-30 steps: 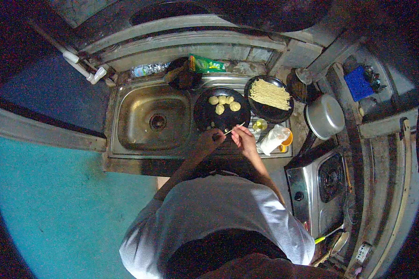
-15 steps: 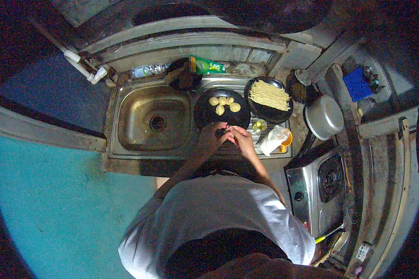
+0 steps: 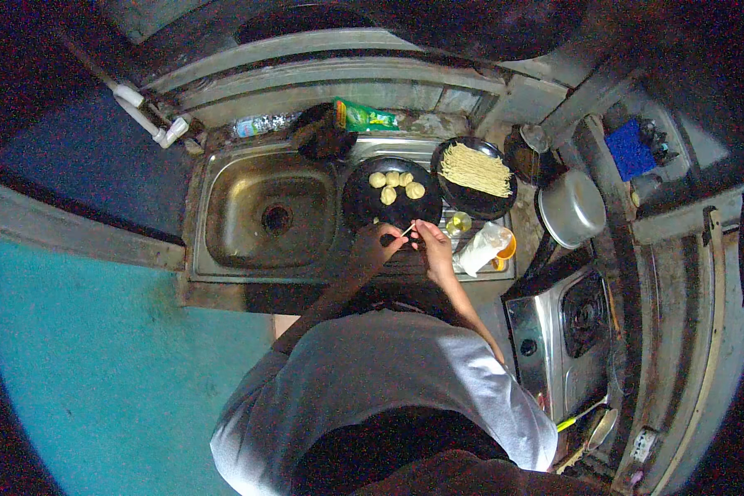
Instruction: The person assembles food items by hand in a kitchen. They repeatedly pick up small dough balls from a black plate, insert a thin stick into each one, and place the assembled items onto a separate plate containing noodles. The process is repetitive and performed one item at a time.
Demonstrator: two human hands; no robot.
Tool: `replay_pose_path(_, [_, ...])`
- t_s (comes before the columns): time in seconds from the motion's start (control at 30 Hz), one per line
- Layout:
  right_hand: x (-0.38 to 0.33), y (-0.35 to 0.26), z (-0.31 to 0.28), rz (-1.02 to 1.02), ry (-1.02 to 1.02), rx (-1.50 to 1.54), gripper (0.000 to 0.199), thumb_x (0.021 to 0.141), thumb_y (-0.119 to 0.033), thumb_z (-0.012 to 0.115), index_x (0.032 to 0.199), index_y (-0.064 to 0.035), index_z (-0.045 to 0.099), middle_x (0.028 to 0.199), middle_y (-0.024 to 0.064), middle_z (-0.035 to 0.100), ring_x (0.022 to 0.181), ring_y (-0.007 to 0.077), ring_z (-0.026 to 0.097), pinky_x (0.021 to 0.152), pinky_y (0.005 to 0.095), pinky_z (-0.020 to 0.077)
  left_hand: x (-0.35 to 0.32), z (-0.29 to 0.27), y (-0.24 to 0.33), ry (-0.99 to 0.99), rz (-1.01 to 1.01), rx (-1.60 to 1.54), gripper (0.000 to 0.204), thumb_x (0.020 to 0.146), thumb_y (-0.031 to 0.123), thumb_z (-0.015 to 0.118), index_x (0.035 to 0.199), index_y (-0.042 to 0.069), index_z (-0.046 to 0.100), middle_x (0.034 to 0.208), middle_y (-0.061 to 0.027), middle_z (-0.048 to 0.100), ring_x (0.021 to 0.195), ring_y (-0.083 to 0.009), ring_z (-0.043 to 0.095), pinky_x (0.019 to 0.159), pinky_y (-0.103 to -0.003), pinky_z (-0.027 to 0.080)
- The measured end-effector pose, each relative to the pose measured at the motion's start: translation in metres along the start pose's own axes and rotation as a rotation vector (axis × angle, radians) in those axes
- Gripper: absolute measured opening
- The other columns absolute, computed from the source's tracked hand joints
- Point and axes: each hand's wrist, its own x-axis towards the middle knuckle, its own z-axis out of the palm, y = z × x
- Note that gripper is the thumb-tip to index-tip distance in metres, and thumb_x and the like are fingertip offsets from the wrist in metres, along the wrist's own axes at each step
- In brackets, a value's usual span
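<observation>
Over the near edge of a black round plate (image 3: 364,198), my left hand (image 3: 379,245) and my right hand (image 3: 432,241) pinch a thin pale dough strip (image 3: 407,231) between their fingertips. Several pale dough balls (image 3: 388,195) lie on that plate, in its far half. To the right, a second black plate (image 3: 463,205) carries a neat heap of thin dough strips (image 3: 475,169) laid side by side. Close to my right hand stands a small glass of yellowish liquid (image 3: 459,222), and beside it a white plastic bag (image 3: 482,248) leans against an orange cup (image 3: 507,245).
A steel sink (image 3: 248,178) lies to the left. Behind it are a clear bottle (image 3: 263,125), a dark bowl-like thing (image 3: 322,139) and a green packet (image 3: 365,116). On the right stand an aluminium pot (image 3: 572,208) and a gas stove (image 3: 546,339).
My fingertips have drawn slightly apart and turned, so the pale strip between them now shows. My right hand has tipped more upright. The plates and their contents stay put.
</observation>
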Motion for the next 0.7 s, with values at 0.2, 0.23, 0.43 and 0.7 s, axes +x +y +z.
replay_pose_path(0.2, [0.001, -0.002, 0.0, -0.053, -0.006, -0.02, 0.015, 0.087, -0.018, 0.063, 0.095, -0.0056, 0.063, 0.087, 0.0003, 0.065, 0.077, 0.0066, 0.06, 0.065, 0.0191, 0.0466, -0.007, 0.016, -0.029, 0.085, 0.071, -0.026, 0.015, 0.079, 0.018, 0.07, 0.087, 0.006, 0.064, 0.078, -0.0103, 0.067, 0.07, -0.0256, 0.065, 0.064, -0.035, 0.049])
replay_pose_path(0.23, [-0.001, -0.005, 0.0, -0.051, 0.002, -0.012, 0.014, 0.087, -0.017, 0.063, 0.096, -0.0054, 0.063, 0.088, 0.0013, 0.065, 0.078, 0.0071, 0.061, 0.065, 0.0194, 0.0469, -0.007, 0.012, -0.023, 0.054, 0.043, -0.018, 0.015, 0.08, 0.018, 0.069, 0.087, 0.006, 0.064, 0.079, -0.0103, 0.067, 0.071, -0.0251, 0.066, 0.064, -0.035, 0.05])
replay_pose_path(0.43, [-0.001, -0.024, 0.01, -0.111, -0.138, -0.002, 0.021, 0.088, -0.012, 0.062, 0.105, -0.0011, 0.06, 0.095, 0.0061, 0.066, 0.081, 0.0104, 0.063, 0.069, 0.0215, 0.0487, -0.003, 0.012, -0.039, -0.132, -0.112, -0.217, 0.015, 0.081, 0.018, 0.068, 0.087, 0.005, 0.064, 0.091, -0.0075, 0.067, 0.085, -0.0204, 0.065, 0.078, -0.033, 0.049])
replay_pose_path(0.7, [0.0, -0.047, 0.011, -0.089, -0.303, -0.073, 0.025, 0.09, -0.015, 0.059, 0.111, -0.0017, 0.06, 0.101, 0.0088, 0.066, 0.086, 0.0113, 0.063, 0.077, 0.0233, 0.051, -0.013, 0.015, -0.051, -0.334, -0.111, -0.201, 0.024, 0.081, 0.017, 0.068, 0.1, 0.003, 0.064, 0.098, -0.0106, 0.066, 0.096, -0.021, 0.063, 0.086, -0.033, 0.048])
